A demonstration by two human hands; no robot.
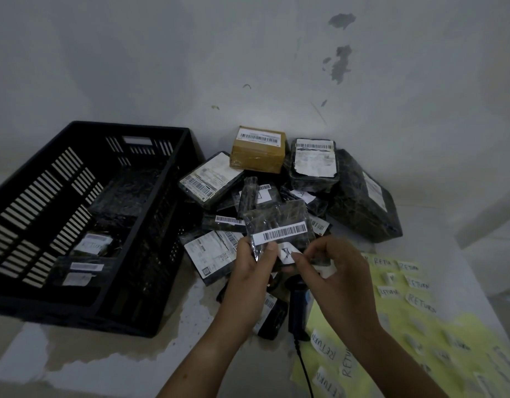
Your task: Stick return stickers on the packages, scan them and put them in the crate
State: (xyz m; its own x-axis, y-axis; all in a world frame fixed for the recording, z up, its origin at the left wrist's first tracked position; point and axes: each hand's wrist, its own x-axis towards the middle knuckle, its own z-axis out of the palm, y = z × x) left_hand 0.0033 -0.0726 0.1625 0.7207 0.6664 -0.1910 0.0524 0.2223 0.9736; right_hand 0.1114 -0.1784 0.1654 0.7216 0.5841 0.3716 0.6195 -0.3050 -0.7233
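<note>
Left hand (pixel 249 264) holds a small black plastic-wrapped package with a white barcode strip (pixel 279 222), raised above the counter (pixel 75 354). The left grip is curled round the package's lower left edge, thumb on the front. Right hand (pixel 331 271) has its grip pinching a small white handwritten sticker (pixel 286 254), thumb and forefinger, at the package's bottom edge just under the barcode; whether the sticker is already stuck down, cannot tell.

Black slatted plastic crate (pixel 150 130) sits on the counter at left, well apart from the held package, with a few black wrapped parcels with white labels (pixel 91 245) inside. Behind the hands, against the wall, is a pile of black wrapped labelled packages (pixel 210 179) with a brown taped cardboard box (pixel 258 156) on top at the back. Black handheld corded scanner (pixel 298 305) lies on the counter under the hands. Pale yellow backing sheet with white "RETURN" stickers (pixel 397 320) lies at right, just beside the scanner.
</note>
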